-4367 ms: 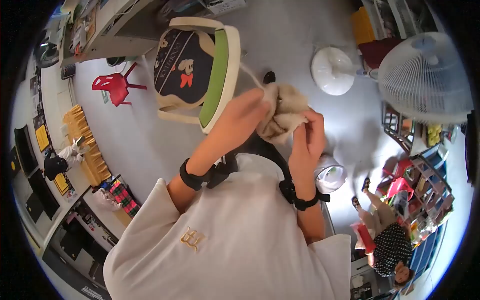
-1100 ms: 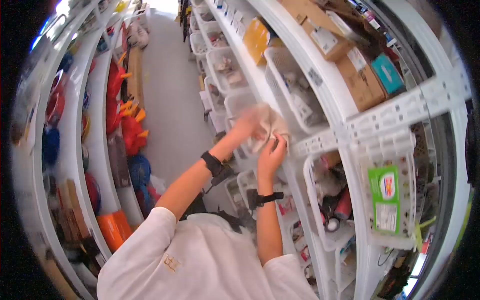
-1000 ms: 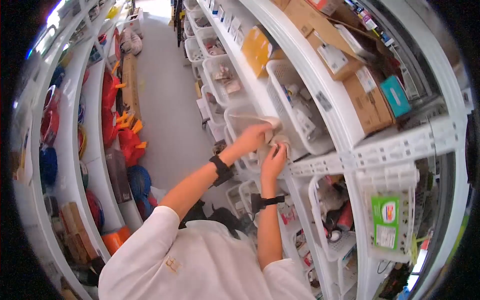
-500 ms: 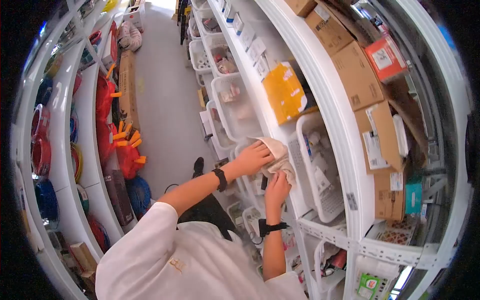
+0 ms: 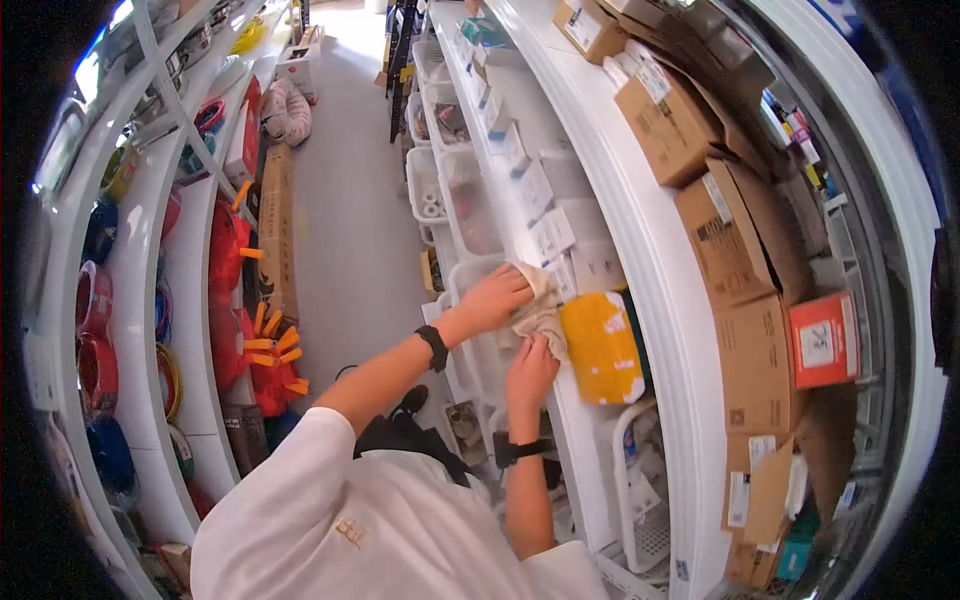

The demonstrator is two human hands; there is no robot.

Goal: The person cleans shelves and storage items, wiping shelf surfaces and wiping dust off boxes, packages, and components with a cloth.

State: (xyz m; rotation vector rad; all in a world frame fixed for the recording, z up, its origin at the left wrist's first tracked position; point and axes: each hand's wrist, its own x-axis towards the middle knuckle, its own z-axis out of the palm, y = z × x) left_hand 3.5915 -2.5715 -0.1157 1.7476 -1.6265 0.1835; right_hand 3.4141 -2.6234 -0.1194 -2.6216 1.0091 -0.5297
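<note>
I have a beige cloth (image 5: 543, 318) between my two hands, at the edge of a white shelf (image 5: 563, 410). My left hand (image 5: 495, 298) comes in from the cloth's ten o'clock, fingers laid close together over its upper part; the thumb is hidden, so I cannot tell whether I am pinching there. With my right hand (image 5: 531, 378), at its six o'clock, I pinch the lower end in my fingertips. I wear a black band on each wrist.

Just beside the cloth, at four o'clock, a yellow taped parcel (image 5: 602, 347) lies on the shelf. A white perforated basket (image 5: 642, 500) is at five o'clock. Farther off, open cardboard boxes (image 5: 742, 235) stand at two o'clock, a red-orange box (image 5: 823, 340) at three, and red bundles with orange handles (image 5: 268, 368) at nine.
</note>
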